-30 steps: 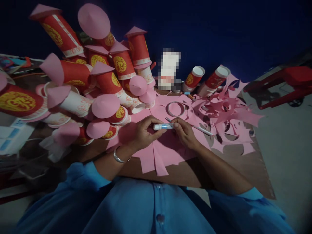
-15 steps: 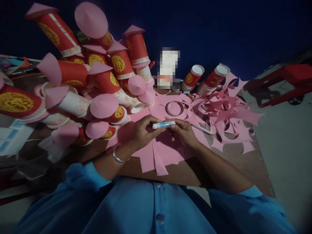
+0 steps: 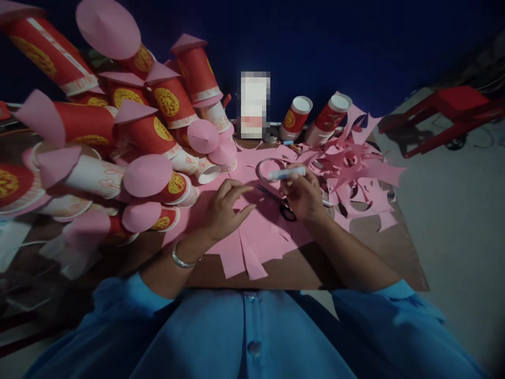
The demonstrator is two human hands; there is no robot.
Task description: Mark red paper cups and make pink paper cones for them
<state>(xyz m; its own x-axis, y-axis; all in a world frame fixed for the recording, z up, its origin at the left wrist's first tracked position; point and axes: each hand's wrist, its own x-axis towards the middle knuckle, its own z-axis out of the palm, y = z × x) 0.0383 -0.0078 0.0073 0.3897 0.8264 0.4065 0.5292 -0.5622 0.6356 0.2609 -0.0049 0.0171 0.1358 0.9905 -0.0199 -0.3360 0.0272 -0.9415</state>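
Note:
My right hand grips a white glue stick with a blue label, holding it level above the pink paper. A pair of scissors with a black handle lies below that hand, partly covered by it. My left hand hovers over the pink paper sheets, thumb and fingers apart, nothing between them. Beyond the glue stick a tape roll or ring rests on the paper. A white pen-like stick shows beside my right hand.
Red and white paper cups with pink cone tops are piled on the left. Two bare cups stand at the back, beside a blurred-out white object. Pink paper scraps heap on the right. A red stool stands beyond the table.
My hands have moved apart. The glue stick, held between both before, has gone up and right with my right hand; my left hand has let go. The view has turned slightly.

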